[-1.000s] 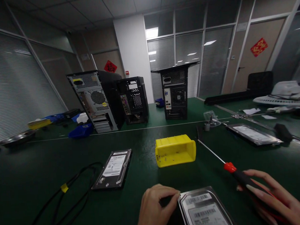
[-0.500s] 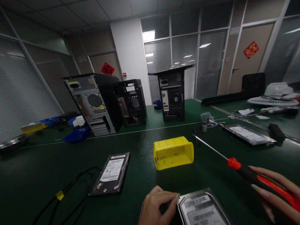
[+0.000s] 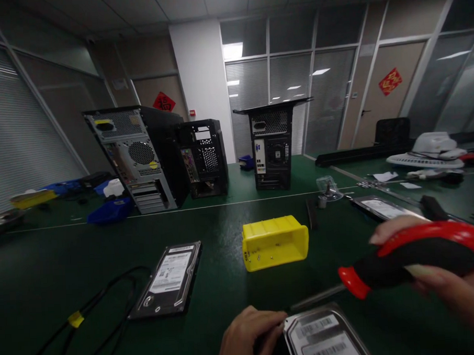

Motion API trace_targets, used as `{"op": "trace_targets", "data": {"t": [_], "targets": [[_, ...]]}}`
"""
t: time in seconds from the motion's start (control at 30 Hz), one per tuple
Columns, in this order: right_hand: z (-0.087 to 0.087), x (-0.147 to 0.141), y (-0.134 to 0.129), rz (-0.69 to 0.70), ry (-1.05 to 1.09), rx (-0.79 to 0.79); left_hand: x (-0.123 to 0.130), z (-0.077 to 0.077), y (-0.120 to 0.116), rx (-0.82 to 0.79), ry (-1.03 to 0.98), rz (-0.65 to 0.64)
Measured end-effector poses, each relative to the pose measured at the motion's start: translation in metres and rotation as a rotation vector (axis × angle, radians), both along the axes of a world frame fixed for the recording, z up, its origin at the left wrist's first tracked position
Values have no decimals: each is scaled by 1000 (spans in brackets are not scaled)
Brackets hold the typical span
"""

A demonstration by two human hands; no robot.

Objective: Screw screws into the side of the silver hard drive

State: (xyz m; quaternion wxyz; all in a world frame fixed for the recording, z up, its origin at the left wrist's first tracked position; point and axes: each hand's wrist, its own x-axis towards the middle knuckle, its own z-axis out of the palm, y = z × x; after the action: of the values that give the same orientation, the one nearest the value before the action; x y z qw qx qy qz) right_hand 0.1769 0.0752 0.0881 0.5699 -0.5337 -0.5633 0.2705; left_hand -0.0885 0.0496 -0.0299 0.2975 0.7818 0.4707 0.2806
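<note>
A silver hard drive lies at the bottom edge of the view. At its upper left corner my left hand has thumb and fingers pinched together; what lies between the fingertips is too small to make out. My right hand is wrapped round a red and black screwdriver, whose shaft points left and down, its tip near that corner and my left fingertips. Just beyond, a yellow bin rests on its side with several small screws inside. A second hard drive is on the green table to the left.
Three computer cases stand at the back. Black cables curl at the lower left. Another hard drive, a clear plastic bag and a white hat are on the right. A blue bin sits back left.
My right hand has raised the screwdriver's handle and swung its tip down and towards me, to the drive's corner. My left hand stays at that corner. The view has shifted slightly.
</note>
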Motion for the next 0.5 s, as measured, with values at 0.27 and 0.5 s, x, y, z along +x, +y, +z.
{"op": "trace_targets", "data": {"t": [0.27, 0.5], "targets": [[49, -58, 33, 429, -512, 211, -3, -8, 1, 149, -25, -62], [49, -52, 40, 451, -657, 270, -15, 4, 6, 192, 8, -45]]}}
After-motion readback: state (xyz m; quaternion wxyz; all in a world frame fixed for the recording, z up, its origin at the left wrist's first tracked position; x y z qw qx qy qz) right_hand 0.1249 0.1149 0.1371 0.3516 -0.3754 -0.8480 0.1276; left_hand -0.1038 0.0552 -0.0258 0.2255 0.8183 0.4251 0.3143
